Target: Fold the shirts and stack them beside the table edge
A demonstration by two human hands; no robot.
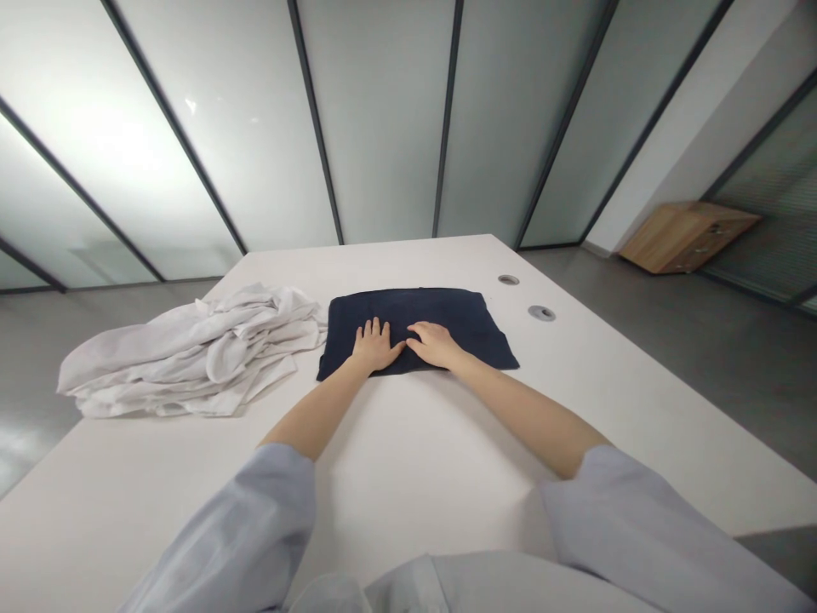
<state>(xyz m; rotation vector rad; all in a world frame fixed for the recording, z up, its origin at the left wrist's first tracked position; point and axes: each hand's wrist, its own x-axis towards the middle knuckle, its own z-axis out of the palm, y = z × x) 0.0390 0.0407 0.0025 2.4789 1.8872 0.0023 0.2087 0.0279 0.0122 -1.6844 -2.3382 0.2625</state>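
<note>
Watching remotely, I note dark cloth [434, 309] flat on the worktop [408, 477], right of the white cloth heap [191, 358], long axis left to right. Left hand [375, 347], fingers spread, and right hand [437, 346], fingers together, thumb apart, rest on its near half; far half lies beyond, neither hand nearer.

Office, by look: frosted glass partitions [383, 111], white desk [421, 460] with cable holes [542, 313], wooden drawer cabinet [682, 237].

No texts, labels, brands, numbers or signs can be read anywhere in the scene, near or far, left or right.
</note>
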